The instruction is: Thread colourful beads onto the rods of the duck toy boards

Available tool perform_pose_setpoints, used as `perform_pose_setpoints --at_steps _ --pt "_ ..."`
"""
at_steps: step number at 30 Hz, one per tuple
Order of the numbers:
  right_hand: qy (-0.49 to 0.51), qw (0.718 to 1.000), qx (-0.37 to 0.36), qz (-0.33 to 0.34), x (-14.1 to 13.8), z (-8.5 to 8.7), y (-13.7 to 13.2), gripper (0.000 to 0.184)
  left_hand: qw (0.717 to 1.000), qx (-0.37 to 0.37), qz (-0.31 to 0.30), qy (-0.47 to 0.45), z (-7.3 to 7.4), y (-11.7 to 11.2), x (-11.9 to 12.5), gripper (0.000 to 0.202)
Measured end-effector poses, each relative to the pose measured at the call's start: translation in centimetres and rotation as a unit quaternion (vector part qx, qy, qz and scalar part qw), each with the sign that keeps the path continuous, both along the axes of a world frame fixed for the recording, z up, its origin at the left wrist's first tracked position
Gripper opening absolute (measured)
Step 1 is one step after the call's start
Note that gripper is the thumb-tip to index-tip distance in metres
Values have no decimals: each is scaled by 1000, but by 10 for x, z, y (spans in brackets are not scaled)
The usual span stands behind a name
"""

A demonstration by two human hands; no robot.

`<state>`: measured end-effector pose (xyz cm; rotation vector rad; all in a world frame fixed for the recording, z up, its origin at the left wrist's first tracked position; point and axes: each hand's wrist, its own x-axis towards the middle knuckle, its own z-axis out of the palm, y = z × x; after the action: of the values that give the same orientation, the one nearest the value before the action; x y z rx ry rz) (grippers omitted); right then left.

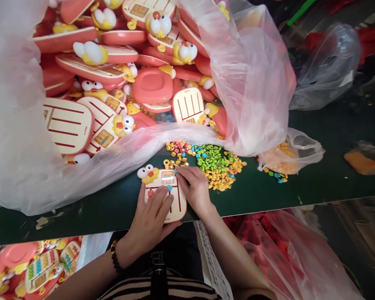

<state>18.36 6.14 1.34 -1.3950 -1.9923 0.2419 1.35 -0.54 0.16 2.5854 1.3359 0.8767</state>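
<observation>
Duck-faced toy board [178, 205]: lies flat at the near edge of the green table [284, 187], just before the loose bead pile [217, 164]. Left hand [151, 218]: open, fingers loosely spread, palm down on the board. Right hand [195, 189]: fingers bent and pressed together, tips on the board's upper right corner; whether they pinch a bead cannot be told.

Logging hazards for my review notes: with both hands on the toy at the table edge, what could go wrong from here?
1. The toy lies at the near edge of the table under the left hand and right hand; a push might slide it off.
2. The loose beads lie just beside the right hand; a sweep could scatter them.
3. The bulging bag of toys leans over the beads and may slump onto them.
</observation>
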Motion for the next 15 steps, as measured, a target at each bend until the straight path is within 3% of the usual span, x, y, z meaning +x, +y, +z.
perform_pose_setpoints --at_steps 5,9,15 --pt "-106 993 44 2 0 1 -6 24 999 -40 22 -10 0 3 1 65" --pt "-166 984 51 29 5 5 -12 31 999 -48 15 -5 1 5 1 61" --pt "-165 986 24 20 9 4 -21 38 1000 -27 5 14 -1 3 -2 53"
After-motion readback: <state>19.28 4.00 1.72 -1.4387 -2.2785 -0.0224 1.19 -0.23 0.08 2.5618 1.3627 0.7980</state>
